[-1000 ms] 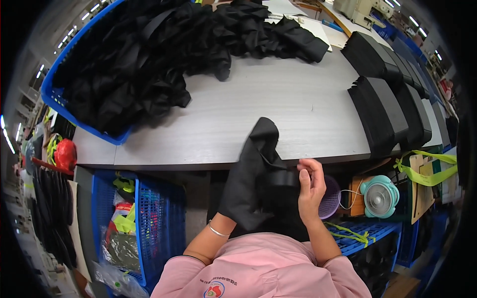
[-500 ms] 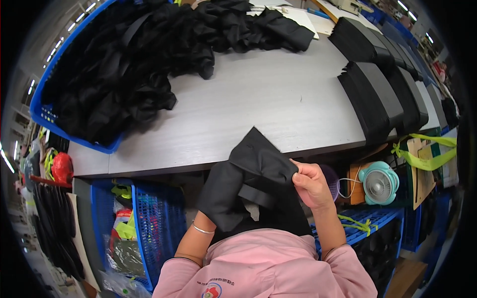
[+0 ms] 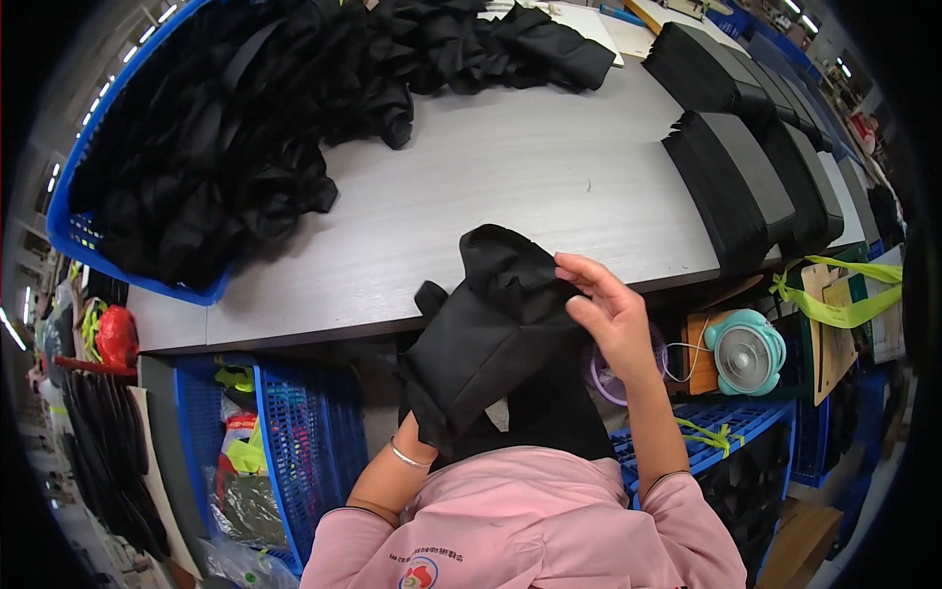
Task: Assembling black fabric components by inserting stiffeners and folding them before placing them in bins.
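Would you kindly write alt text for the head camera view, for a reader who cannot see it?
A person in a pink top holds a black fabric piece at the near edge of a grey table; the right hand pinches its edge, while the left hand is hidden beneath it. A heap of black fabric overflows a blue bin at left.

Single head view, fisheye, looks steeply down over grey table (image 3: 510,187) edge, hands close below.

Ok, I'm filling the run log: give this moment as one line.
left hand: inside black fabric piece | right hand: pinching its edge | place: grey table edge | nearby: black fabric heap
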`<state>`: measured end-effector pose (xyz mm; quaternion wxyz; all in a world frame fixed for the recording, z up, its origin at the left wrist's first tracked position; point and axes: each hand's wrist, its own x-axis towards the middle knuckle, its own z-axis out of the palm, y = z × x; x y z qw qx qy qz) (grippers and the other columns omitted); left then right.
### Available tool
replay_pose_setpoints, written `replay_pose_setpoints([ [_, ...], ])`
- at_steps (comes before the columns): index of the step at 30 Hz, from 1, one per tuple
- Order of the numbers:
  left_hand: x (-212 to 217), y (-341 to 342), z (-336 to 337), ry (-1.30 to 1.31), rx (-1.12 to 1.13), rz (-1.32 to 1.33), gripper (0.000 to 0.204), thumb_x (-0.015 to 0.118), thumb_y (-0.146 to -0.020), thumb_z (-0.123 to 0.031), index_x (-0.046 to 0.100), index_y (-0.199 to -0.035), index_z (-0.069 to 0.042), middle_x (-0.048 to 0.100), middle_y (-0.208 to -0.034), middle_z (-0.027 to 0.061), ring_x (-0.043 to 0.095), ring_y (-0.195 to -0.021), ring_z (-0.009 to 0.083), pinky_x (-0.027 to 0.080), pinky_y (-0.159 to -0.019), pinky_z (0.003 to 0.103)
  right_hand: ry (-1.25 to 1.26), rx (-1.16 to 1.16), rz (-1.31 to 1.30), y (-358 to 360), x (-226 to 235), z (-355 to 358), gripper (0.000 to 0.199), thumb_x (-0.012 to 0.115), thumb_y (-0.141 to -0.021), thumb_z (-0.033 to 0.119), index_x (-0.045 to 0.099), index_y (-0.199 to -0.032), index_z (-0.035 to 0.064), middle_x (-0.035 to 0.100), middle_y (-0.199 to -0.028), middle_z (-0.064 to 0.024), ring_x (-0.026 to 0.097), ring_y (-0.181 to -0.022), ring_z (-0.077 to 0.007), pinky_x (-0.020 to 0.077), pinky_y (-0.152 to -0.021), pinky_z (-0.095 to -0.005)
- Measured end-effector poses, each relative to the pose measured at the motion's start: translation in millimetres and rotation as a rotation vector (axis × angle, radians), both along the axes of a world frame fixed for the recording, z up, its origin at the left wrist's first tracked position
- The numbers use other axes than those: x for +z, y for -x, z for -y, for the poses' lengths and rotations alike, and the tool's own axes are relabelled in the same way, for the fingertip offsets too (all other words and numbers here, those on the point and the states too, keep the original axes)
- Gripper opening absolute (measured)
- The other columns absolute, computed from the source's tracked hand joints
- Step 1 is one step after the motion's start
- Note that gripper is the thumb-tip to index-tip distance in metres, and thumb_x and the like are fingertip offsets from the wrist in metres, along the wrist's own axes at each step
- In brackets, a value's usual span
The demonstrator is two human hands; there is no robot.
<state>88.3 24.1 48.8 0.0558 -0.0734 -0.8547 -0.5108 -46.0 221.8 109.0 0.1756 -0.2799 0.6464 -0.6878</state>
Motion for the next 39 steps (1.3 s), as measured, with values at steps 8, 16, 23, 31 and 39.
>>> replay_pose_setpoints([
  [8, 14, 9, 3, -0.027, 0.061, 0.0, 0.058, 0.056, -0.099, -0.017, 0.032, -0.149, 0.003, 0.042, -0.149, 0.0142, 0.044, -0.134, 0.0231, 0.035, -0.111, 0.034, -0.275, 0.274, -0.267, 0, 8, 5, 0.016, 0.076, -0.077, 0.005, 0.066, -0.086, -0.003, 0.06, -0.128, -0.0145, 0.054, -0.126, -0.0301, 0.0407, -0.107, -0.0357],
  [16, 17, 41, 57, -0.668, 0.135, 0.297, 0.063, 0.054, -0.101, -0.019, 0.024, -0.152, 0.003, 0.035, -0.153, 0.0155, 0.038, -0.139, 0.0245, 0.031, -0.115, 0.034, -0.282, 0.121, -0.39, 59, 31, -10, 0.015, 0.068, -0.085, 0.006, 0.06, -0.093, -0.0046, 0.057, -0.116, -0.0096, 0.057, -0.102, -0.0191, 0.0446, -0.089, -0.0291],
  [23, 5, 49, 5, -0.741, 0.116, 0.242, 0.063, 0.053, -0.102, -0.019, 0.023, -0.153, 0.004, 0.033, -0.155, 0.0169, 0.034, -0.143, 0.0259, 0.026, -0.118, 0.037, 0.014, -0.228, -0.123, 141, -4, 48, 0.028, 0.06, -0.097, 0.01, 0.06, -0.121, -0.0038, 0.054, -0.122, -0.0108, 0.062, -0.098, -0.0206, 0.0517, -0.087, -0.0299],
  [31, 12, 68, 52, -0.432, 0.753, -0.248, 0.032, 0.061, -0.098, -0.015, 0.061, -0.125, 0.001, 0.067, -0.109, 0.0065, 0.061, -0.101, 0.0118, 0.05, -0.084, 0.026, 0.01, -0.3, -0.063, 61, -19, 30, 0.018, 0.059, -0.098, 0.011, 0.068, -0.106, -0.0031, 0.07, -0.089, -0.0084, 0.067, -0.08, -0.0129, 0.0537, -0.077, -0.0255],
  [39, 9, 114, 59, -1.079, 0.283, 0.201, 0.035, 0.057, -0.101, -0.028, 0.061, -0.127, -0.004, 0.068, -0.105, 0.0019, 0.063, -0.094, 0.0093, 0.05, -0.08, 0.025, -0.005, 0.024, 0.379, 61, -47, 61, 0.024, 0.066, -0.094, 0.011, 0.063, -0.116, 0.0018, 0.067, -0.107, -0.001, 0.059, -0.097, -0.0063, 0.0462, -0.087, -0.0223],
])
